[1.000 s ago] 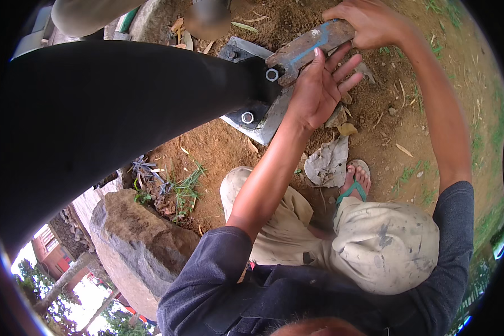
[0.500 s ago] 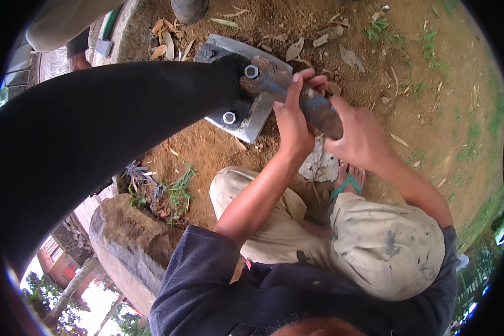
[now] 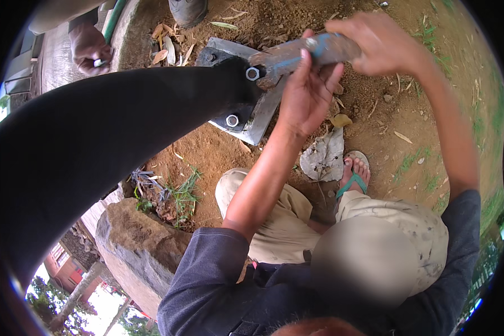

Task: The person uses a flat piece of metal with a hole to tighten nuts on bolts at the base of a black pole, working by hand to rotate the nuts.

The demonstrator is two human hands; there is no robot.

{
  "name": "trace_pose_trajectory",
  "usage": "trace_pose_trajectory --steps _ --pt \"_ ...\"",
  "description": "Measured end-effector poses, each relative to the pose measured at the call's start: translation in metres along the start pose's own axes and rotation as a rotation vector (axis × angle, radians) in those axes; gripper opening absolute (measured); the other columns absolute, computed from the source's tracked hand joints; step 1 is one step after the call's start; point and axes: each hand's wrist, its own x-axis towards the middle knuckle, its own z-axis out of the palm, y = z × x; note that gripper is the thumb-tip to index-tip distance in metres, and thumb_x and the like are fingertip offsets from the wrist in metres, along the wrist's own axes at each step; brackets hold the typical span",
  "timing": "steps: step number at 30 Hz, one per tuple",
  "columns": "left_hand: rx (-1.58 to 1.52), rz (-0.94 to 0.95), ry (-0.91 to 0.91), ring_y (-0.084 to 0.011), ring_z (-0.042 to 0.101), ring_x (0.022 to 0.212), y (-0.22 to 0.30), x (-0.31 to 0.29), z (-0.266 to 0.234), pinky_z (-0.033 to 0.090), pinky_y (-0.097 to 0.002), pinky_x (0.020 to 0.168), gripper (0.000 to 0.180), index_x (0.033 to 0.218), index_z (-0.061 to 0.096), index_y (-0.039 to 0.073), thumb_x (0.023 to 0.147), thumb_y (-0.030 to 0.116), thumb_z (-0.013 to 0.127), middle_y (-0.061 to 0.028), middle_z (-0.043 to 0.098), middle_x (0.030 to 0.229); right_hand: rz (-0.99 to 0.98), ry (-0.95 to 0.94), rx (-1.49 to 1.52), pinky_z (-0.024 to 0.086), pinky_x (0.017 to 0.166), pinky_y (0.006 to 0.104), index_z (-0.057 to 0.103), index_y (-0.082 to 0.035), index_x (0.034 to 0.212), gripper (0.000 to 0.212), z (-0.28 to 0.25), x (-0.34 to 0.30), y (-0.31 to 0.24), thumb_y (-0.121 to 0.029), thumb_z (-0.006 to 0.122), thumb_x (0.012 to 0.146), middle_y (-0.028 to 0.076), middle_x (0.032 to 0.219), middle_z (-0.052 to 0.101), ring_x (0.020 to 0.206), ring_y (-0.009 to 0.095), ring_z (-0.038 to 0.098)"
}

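The wrench (image 3: 288, 56) is rusty brown, with seemingly painted blue streaks.

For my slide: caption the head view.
Right hand grips, and left hand touches, a rusty tool by a hex nut.

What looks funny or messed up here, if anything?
The bar, its end by a nut, looks worn: rusty brown with only patches of blue. The trousers have dark smudges, so they look dirty. Nothing looks clearly broken.

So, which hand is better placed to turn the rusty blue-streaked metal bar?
Probably the right hand: it holds the outer end of the bar; the left hand lies open at its middle.
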Motion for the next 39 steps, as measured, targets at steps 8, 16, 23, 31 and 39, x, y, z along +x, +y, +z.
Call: trace_pose_trajectory --steps 8,16,23,31,39 --pt "0.086 0.092 -0.039 -0.0287 0.042 0.144 0.000 0.006 0.005 0.034 -0.0479 0.121 0.063 0.153 0.038 0.011 0.109 0.056 0.031 -0.0129 0.043 0.156 -0.134 0.064 -0.113 0.053 0.079 0.0514 0.067 -0.009 0.107 0.044 -0.023 0.035 0.001 -0.028 0.076 0.068 0.019 0.091 0.072 0.092 0.040 0.070" --pt "0.269 0.225 0.305 -0.0222 0.065 0.117 -0.041 -0.032 0.001 0.048 -0.0373 0.105 0.056 0.144 0.051 -0.001 0.112 0.044 0.039 -0.0138 0.069 0.123 0.350 0.106 0.302 0.057 0.076 0.0511 0.060 -0.009 0.120 0.054 0.065 -0.070 -0.081 -0.019 0.077 0.070 0.019 0.087 0.072 0.084 0.042 0.071" --pt "0.325 0.007 0.095 -0.0217 0.059 0.127 -0.023 -0.025 0.019 0.049 -0.0426 0.105 0.057 0.157 0.037 0.010 0.111 0.044 0.040 -0.0080 0.061 0.137 0.150 0.239 0.057 0.054 0.073 0.0517 0.062 -0.009 0.108 0.044 0.029 -0.061 -0.034 -0.013 0.075 0.065 0.019 0.086 0.070 0.087 0.041 0.070" --pt "0.236 0.001 -0.052 -0.0255 0.052 0.136 0.007 0.005 -0.001 0.046 -0.0455 0.109 0.056 0.155 0.035 0.017 0.111 0.051 0.029 -0.0065 0.049 0.153 -0.219 -0.138 -0.035 0.052 0.076 0.0507 0.069 -0.009 0.098 0.036 -0.050 0.046 0.007 -0.027 0.076 0.067 0.017 0.090 0.073 0.089 0.040 0.069" --pt "0.203 0.136 0.088 -0.0267 0.046 0.140 0.004 -0.001 -0.004 0.035 -0.0496 0.119 0.060 0.155 0.034 0.014 0.110 0.054 0.030 -0.0100 0.043 0.156 -0.238 0.029 -0.047 0.052 0.077 0.0518 0.070 -0.009 0.093 0.032 -0.027 0.052 0.000 -0.028 0.074 0.067 0.017 0.088 0.072 0.089 0.039 0.069"
